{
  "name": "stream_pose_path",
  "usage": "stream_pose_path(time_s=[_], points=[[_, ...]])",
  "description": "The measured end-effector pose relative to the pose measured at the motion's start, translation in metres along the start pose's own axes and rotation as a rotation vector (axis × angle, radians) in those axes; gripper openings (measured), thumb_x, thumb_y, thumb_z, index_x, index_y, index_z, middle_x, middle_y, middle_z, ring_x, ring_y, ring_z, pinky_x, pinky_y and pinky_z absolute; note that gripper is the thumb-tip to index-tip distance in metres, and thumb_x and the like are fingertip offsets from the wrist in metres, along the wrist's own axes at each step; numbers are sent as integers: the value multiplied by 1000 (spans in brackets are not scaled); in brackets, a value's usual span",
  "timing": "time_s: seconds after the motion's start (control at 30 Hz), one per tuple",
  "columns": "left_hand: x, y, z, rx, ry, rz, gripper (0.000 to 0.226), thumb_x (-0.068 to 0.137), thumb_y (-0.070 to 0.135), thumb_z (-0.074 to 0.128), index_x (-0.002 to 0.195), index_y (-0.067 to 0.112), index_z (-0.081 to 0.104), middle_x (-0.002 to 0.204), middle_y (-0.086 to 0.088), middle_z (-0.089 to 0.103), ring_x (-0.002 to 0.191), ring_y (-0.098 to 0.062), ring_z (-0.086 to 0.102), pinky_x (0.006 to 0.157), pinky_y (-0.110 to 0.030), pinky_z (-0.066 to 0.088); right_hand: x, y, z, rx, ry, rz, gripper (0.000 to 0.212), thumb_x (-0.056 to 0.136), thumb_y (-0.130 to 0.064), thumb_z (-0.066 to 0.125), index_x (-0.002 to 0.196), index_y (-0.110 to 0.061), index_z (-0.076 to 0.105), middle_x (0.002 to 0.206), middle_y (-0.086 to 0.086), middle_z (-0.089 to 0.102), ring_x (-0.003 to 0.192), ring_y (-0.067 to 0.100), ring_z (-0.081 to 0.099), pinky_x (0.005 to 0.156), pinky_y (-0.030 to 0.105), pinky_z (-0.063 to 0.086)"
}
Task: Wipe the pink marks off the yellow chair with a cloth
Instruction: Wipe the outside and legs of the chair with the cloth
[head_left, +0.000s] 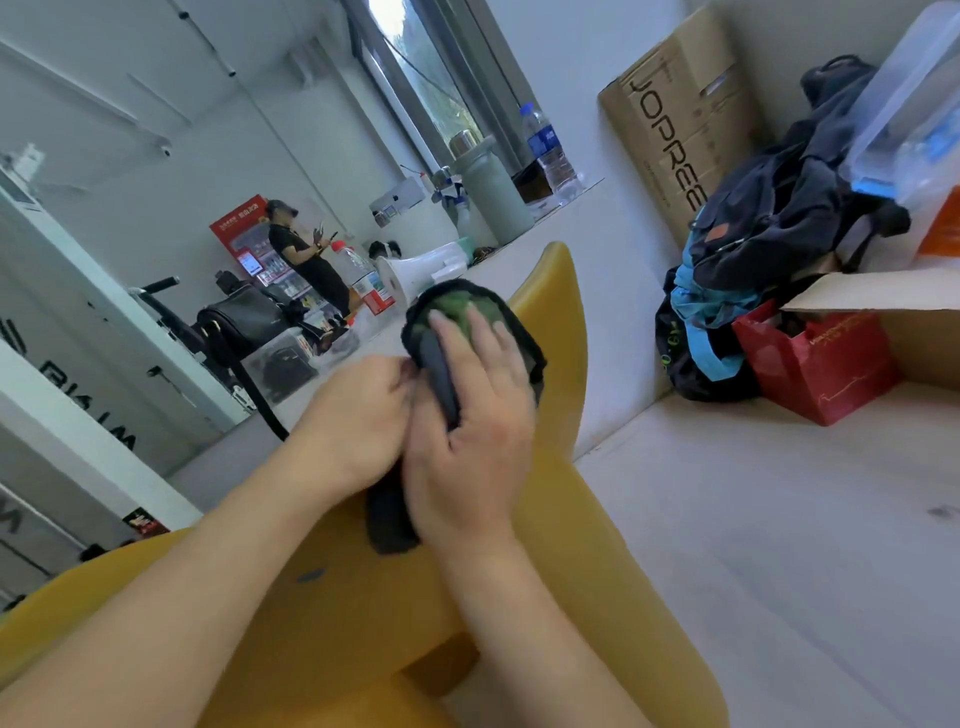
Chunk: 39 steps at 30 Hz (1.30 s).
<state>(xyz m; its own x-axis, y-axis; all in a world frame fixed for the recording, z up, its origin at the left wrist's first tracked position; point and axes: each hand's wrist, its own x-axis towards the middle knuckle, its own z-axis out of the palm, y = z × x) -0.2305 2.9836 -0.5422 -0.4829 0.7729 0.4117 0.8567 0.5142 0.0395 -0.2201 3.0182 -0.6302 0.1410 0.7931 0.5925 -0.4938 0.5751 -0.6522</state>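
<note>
Dark cloth (441, 376), green patch at far end, lies on yellow chair (571, 582) shell; long axis runs from near end by wrists up toward chair's raised far tip. Right hand (470, 431) on top of cloth, fingers straight, pressing flat. Left hand (358, 415) just beside, fingers curled, pinching cloth's left edge, blurred. Open cardboard box (883, 306) at right holds red bag (821, 364); dark backpack (779, 208) heaped behind

chair (566, 540): smooth yellow plastic | cloth (441, 322): dark fuzzy fabric | box (680, 119): matt cardboard
</note>
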Motion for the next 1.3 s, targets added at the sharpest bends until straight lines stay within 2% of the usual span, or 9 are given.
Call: stream_pose_path(time_s=[0.07,0.27,0.47,0.53,0.7,0.83,0.97,1.17,1.3], points=[[0,-3,2,14,15,-17,44,99,28,37,58,15,41,62,-7,54,66,-28,51,60,-36,36,5,28,-6,14,1,-57,40,90,-23,51,127,-14,61,136,7,58,131,23,49,108,42,38],[0,2,7,-26,19,-58,51,101,35,31,55,15,37,45,5,38,46,-16,40,51,-31,28,27,94,-33,177,141,801,26,99,-26,47,117,-19,64,106,-5,67,112,21,59,89,28,44],[-1,-14,-2,-196,-11,-132,45,87,43,41,78,5,64,77,-15,68,80,-33,64,78,-49,51,-45,-8,5,-105,-36,-37,42,97,-31,41,137,-24,50,148,3,46,141,20,36,109,47,34],[-7,-12,-5,-164,-23,-105,55,96,44,39,76,-4,58,63,-18,58,63,-30,56,72,-49,46,-14,24,-7,-47,4,7,41,97,-33,44,134,-20,54,143,6,51,136,22,43,106,48,39],[-5,-1,0,-107,44,-71,61,98,45,33,61,-3,40,46,0,32,44,-17,34,53,-35,30,31,80,-27,85,166,654,34,97,-34,44,123,-20,61,110,-5,66,114,19,59,96,35,46],[-6,-5,-1,-181,93,-62,60,98,43,36,53,4,46,45,1,47,46,-11,42,56,-31,35,-60,-5,8,-187,74,62,45,90,-29,48,133,-18,51,145,8,49,137,24,42,110,43,34],[-14,-12,-6,-191,47,-13,65,96,50,32,58,1,51,50,-4,54,51,-16,49,61,-35,39,-48,15,1,-174,-24,-181,38,96,-31,45,132,-20,46,146,7,44,140,22,39,109,45,34],[-22,-11,-3,-90,29,95,46,97,38,40,72,4,57,48,3,48,48,-12,45,57,-35,38,15,80,-38,59,71,640,29,98,-30,50,115,-10,62,107,-2,66,108,20,61,92,36,47],[-29,4,0,-139,218,118,23,92,18,55,107,23,71,101,13,68,92,0,56,87,-15,43,13,111,-82,-397,-446,890,19,94,-28,50,85,-14,55,94,13,64,99,34,60,76,35,43]])
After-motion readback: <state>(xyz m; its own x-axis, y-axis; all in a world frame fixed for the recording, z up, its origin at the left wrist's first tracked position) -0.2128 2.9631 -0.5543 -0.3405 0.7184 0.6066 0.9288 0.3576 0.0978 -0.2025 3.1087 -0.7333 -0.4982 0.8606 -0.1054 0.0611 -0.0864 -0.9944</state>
